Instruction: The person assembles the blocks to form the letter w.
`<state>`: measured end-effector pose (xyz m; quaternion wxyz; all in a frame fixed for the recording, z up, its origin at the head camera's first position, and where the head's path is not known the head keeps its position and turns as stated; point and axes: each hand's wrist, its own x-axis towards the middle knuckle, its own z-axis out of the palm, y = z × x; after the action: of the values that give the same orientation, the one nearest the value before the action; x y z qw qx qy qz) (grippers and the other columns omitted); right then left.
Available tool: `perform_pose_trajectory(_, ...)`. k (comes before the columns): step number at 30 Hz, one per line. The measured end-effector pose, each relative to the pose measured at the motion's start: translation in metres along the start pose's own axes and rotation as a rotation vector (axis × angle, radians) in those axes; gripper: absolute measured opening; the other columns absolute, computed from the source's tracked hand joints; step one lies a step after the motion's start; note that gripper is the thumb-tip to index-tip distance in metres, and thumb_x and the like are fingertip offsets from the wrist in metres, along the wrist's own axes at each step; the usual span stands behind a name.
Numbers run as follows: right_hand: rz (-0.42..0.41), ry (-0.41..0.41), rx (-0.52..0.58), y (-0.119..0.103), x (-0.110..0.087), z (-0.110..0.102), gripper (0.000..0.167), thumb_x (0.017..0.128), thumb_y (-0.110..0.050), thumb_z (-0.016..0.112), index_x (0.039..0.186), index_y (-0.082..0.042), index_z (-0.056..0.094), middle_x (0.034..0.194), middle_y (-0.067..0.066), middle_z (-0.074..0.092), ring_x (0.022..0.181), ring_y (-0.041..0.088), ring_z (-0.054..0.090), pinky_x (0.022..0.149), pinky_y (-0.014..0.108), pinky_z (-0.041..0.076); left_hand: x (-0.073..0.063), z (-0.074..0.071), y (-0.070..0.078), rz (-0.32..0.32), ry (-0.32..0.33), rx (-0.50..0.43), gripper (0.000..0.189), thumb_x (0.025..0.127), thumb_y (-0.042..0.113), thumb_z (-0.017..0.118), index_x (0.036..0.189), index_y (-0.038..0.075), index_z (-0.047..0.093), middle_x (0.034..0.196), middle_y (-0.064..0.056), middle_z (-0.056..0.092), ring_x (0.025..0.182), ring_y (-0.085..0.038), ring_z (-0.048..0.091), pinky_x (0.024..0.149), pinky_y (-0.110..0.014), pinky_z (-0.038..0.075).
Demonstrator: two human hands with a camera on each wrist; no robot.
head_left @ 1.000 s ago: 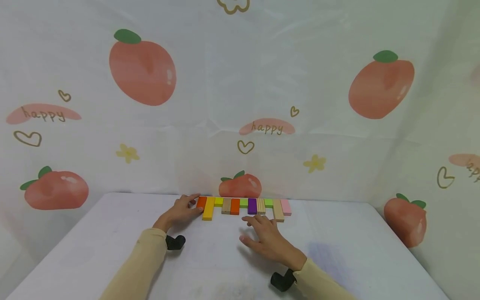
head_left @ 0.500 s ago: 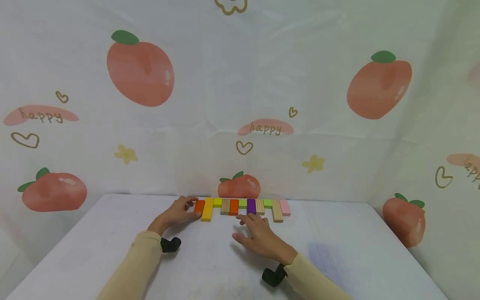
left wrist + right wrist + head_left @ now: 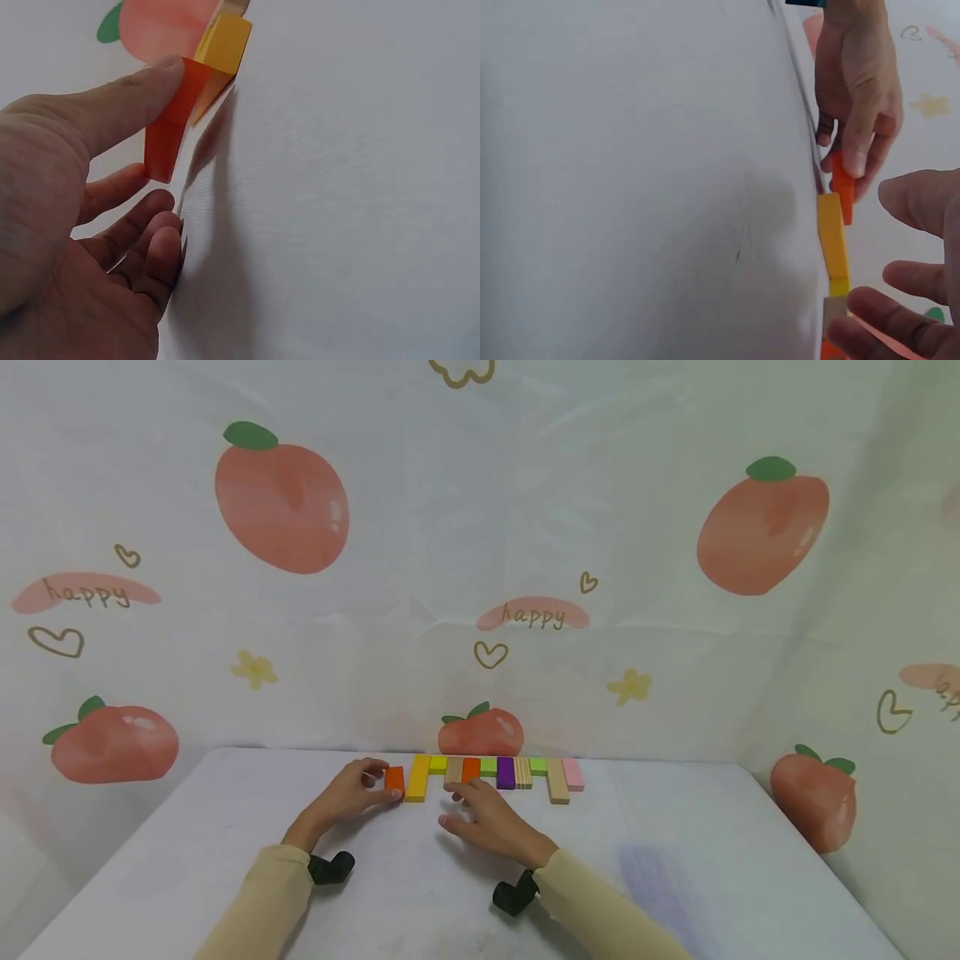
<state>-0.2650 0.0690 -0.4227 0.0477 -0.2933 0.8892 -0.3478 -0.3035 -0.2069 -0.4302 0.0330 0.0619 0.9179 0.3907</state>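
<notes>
My left hand (image 3: 343,795) pinches an orange wooden block (image 3: 394,782) between thumb and fingertips, at the left end of a row of blocks. In the left wrist view the thumb presses one end of the orange block (image 3: 166,139) while the other fingers curl below it. A longer yellow-orange block (image 3: 417,778) stands just right of it, with a narrow gap between. My right hand (image 3: 491,822) holds nothing; its fingers are spread and loosely bent before the row, overlapping the lower part of a tan block (image 3: 453,767) and a second orange block (image 3: 471,768).
The row runs on along the table's back edge: a small yellow block (image 3: 438,765), a purple block (image 3: 506,773), a striped block (image 3: 522,773), a long tan block (image 3: 557,782), a pink block (image 3: 573,775) and green ones between. A printed curtain (image 3: 420,527) hangs behind the white table (image 3: 675,827).
My left hand has drawn the orange block toward me and slightly left, apart from the yellow-orange one. My right hand has moved left along the front of the row.
</notes>
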Motion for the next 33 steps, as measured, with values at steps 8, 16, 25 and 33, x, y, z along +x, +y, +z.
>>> perform_pose_trajectory(8,0.042,0.019,0.011,-0.007,0.020,0.011,0.054,0.098,-0.034,0.068,0.145,-0.009,0.056,0.127,0.005,0.057,0.106,0.017,0.056,0.089,0.027,0.053,-0.013,-0.001,-0.005,0.022,0.020,-0.072,0.068,0.083,0.037,0.085,0.133,-0.001,0.060,0.119,-0.013,0.065,0.106,-0.028,0.059,0.095,-0.046,0.052)
perform_pose_trajectory(16,0.027,0.031,0.039,-0.015,0.034,0.021,0.055,0.097,-0.031,0.070,0.145,-0.009,0.055,0.141,0.006,0.052,0.108,0.019,0.058,0.094,0.030,0.053,-0.023,-0.002,-0.011,0.041,0.036,-0.129,0.070,0.083,0.040,0.085,0.133,-0.002,0.060,0.117,-0.010,0.067,0.105,-0.025,0.061,0.093,-0.043,0.053)
perform_pose_trajectory(25,0.064,0.020,0.012,-0.021,0.042,0.029,0.062,0.097,-0.030,0.070,0.151,-0.007,0.048,0.152,0.009,0.045,0.117,0.022,0.058,0.100,0.036,0.052,-0.026,-0.003,-0.017,0.053,0.085,-0.168,0.068,0.085,0.036,0.084,0.134,-0.003,0.059,0.112,-0.010,0.067,0.099,-0.022,0.061,0.086,-0.036,0.052)
perform_pose_trajectory(33,0.079,-0.012,-0.117,-0.021,0.045,0.033,0.057,0.096,-0.031,0.072,0.145,-0.007,0.056,0.153,0.006,0.045,0.140,0.026,0.041,0.114,0.043,0.039,-0.027,-0.001,-0.020,0.049,0.075,-0.228,0.067,0.086,0.032,0.083,0.135,-0.004,0.056,0.119,-0.013,0.065,0.099,-0.022,0.062,0.089,-0.037,0.053)
